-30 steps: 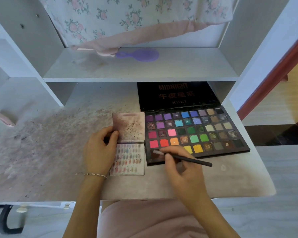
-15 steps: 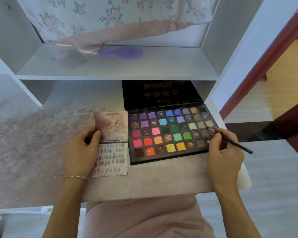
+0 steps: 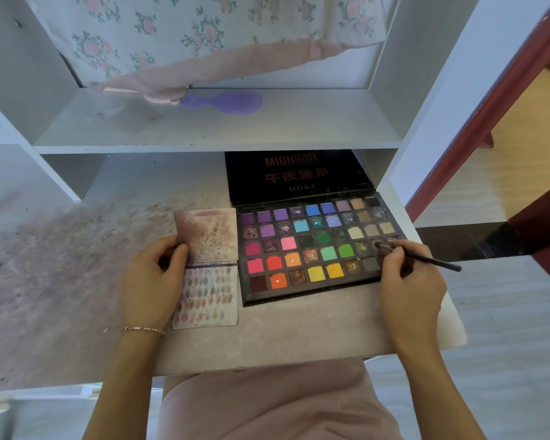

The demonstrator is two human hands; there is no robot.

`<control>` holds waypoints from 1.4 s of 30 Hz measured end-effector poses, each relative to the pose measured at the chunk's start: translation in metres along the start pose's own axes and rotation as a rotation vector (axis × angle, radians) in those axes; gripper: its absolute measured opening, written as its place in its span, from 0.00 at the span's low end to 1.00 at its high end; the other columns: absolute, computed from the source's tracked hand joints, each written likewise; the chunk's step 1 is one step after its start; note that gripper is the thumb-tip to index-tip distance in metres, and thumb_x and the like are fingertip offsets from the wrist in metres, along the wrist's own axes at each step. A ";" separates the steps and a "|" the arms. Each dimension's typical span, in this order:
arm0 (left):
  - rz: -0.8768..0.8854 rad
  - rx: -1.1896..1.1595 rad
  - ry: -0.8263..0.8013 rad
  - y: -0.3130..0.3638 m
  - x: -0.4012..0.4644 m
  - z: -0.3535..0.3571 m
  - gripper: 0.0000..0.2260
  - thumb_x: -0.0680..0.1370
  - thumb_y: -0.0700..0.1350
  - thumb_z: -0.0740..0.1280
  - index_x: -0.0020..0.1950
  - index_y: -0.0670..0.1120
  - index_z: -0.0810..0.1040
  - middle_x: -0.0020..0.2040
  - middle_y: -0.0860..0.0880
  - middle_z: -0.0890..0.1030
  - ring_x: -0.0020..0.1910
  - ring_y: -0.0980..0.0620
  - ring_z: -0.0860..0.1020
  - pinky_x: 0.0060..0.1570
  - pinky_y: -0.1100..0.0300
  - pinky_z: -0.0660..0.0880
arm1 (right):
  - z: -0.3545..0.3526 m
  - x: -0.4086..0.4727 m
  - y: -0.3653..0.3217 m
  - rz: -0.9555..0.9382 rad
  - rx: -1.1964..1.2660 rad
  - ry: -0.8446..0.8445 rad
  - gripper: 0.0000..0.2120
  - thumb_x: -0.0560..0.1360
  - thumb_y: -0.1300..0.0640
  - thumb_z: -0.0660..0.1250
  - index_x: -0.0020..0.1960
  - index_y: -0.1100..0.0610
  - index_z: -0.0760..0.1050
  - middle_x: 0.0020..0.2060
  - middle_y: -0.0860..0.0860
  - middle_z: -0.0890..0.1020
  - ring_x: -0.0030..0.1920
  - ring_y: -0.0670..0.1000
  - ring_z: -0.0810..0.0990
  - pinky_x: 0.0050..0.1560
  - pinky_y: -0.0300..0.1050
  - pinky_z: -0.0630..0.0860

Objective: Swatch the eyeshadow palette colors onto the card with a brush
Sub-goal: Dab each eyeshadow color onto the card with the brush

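1. My right hand (image 3: pixel 408 285) holds the brush (image 3: pixel 421 257): my thumb and first fingers (image 3: pixel 394 254) are curled round the thin black handle near its head, and the rest of the handle sticks out to the right past my knuckles.
2. The brush tip rests on a dark pan near the right edge of the eyeshadow palette (image 3: pixel 311 249), in the third row from the back.
3. The palette lies open on the counter (image 3: pixel 61 281), its black lid (image 3: pixel 296 174) standing up behind it under the shelf (image 3: pixel 204 128).
4. My left hand (image 3: pixel 151 281) grips the left edge of the card (image 3: pixel 206 266); the thumb lies on top at the fold and the other fingers are curled in at the edge.
5. The card lies flat just beside the palette's left side. Its nearer half is covered in rows of small colour swatches; its far half is smudged brown and speckled.
6. A thin bracelet (image 3: pixel 134 329) sits on my left wrist.
7. The counter is dusted with purplish powder to the left of the card.
8. On the shelf a purple hand mirror (image 3: pixel 227 102) lies beside the hem of a floral cloth (image 3: pixel 204 36).
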State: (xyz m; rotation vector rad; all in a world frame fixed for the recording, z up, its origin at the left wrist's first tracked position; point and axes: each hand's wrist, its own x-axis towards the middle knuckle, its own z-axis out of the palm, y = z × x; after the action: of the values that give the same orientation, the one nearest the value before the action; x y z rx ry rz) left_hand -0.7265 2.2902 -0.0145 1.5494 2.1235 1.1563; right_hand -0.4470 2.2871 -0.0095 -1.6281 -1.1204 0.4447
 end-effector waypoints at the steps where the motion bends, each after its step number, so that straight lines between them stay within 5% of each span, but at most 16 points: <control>1: -0.003 0.003 0.003 0.000 0.000 0.000 0.09 0.76 0.43 0.63 0.53 0.45 0.80 0.43 0.54 0.77 0.41 0.55 0.73 0.38 0.65 0.65 | 0.000 0.000 0.000 -0.003 0.003 -0.005 0.09 0.77 0.62 0.58 0.46 0.48 0.71 0.39 0.51 0.79 0.39 0.44 0.77 0.32 0.27 0.70; 7: 0.004 0.002 0.003 0.001 -0.001 0.000 0.09 0.76 0.42 0.63 0.54 0.44 0.80 0.44 0.53 0.78 0.41 0.55 0.73 0.39 0.65 0.66 | 0.000 0.000 -0.002 -0.002 0.005 -0.003 0.13 0.76 0.62 0.59 0.42 0.44 0.69 0.40 0.52 0.79 0.40 0.45 0.77 0.35 0.32 0.69; 11: 0.004 -0.015 -0.013 0.000 0.000 0.000 0.09 0.76 0.42 0.63 0.54 0.44 0.79 0.47 0.47 0.81 0.43 0.53 0.75 0.43 0.59 0.68 | 0.000 -0.003 -0.006 -0.049 0.045 -0.042 0.15 0.76 0.63 0.59 0.43 0.42 0.69 0.41 0.51 0.79 0.43 0.42 0.77 0.35 0.26 0.72; 15: 0.002 -0.004 -0.014 0.000 0.000 0.000 0.10 0.76 0.43 0.63 0.55 0.44 0.79 0.48 0.46 0.81 0.43 0.53 0.74 0.43 0.59 0.68 | 0.004 -0.010 -0.015 -0.110 0.095 -0.171 0.12 0.75 0.67 0.60 0.44 0.50 0.72 0.40 0.45 0.77 0.41 0.35 0.76 0.36 0.23 0.69; 25: -0.004 -0.033 -0.010 0.003 0.000 -0.001 0.09 0.76 0.41 0.63 0.53 0.44 0.80 0.44 0.53 0.78 0.42 0.53 0.76 0.42 0.61 0.68 | 0.036 -0.059 -0.040 -0.226 0.249 -0.551 0.11 0.71 0.60 0.62 0.41 0.42 0.72 0.40 0.36 0.78 0.42 0.38 0.77 0.40 0.26 0.69; 28: -0.001 -0.037 -0.013 0.005 -0.001 -0.002 0.09 0.76 0.41 0.63 0.53 0.44 0.80 0.44 0.53 0.78 0.43 0.53 0.76 0.43 0.61 0.69 | 0.042 -0.068 -0.043 -0.228 0.251 -0.643 0.06 0.70 0.52 0.61 0.41 0.40 0.72 0.38 0.41 0.79 0.40 0.42 0.76 0.40 0.28 0.68; 31: -0.008 -0.041 -0.013 0.006 -0.001 -0.002 0.08 0.76 0.42 0.63 0.52 0.44 0.80 0.43 0.54 0.79 0.41 0.55 0.76 0.41 0.63 0.69 | 0.047 -0.075 -0.045 -0.244 0.230 -0.728 0.07 0.71 0.55 0.63 0.40 0.42 0.72 0.36 0.44 0.78 0.40 0.42 0.74 0.40 0.27 0.67; 34: -0.011 -0.059 -0.013 0.006 -0.001 -0.003 0.08 0.76 0.41 0.63 0.52 0.45 0.80 0.41 0.55 0.78 0.39 0.59 0.74 0.38 0.69 0.67 | 0.050 -0.077 -0.047 -0.271 0.198 -0.767 0.09 0.70 0.57 0.62 0.41 0.42 0.71 0.38 0.43 0.77 0.41 0.42 0.74 0.41 0.27 0.67; 42: 0.001 -0.034 -0.001 0.004 0.000 -0.002 0.08 0.76 0.42 0.63 0.51 0.45 0.80 0.41 0.56 0.78 0.40 0.56 0.75 0.38 0.67 0.68 | 0.050 -0.077 -0.048 -0.285 0.104 -0.826 0.08 0.70 0.55 0.61 0.39 0.40 0.70 0.40 0.40 0.76 0.44 0.43 0.74 0.43 0.30 0.70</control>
State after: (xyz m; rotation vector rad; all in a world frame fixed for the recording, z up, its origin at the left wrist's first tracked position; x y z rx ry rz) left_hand -0.7248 2.2895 -0.0098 1.5362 2.0910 1.1857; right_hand -0.5430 2.2502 -0.0039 -1.1673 -1.8663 1.0139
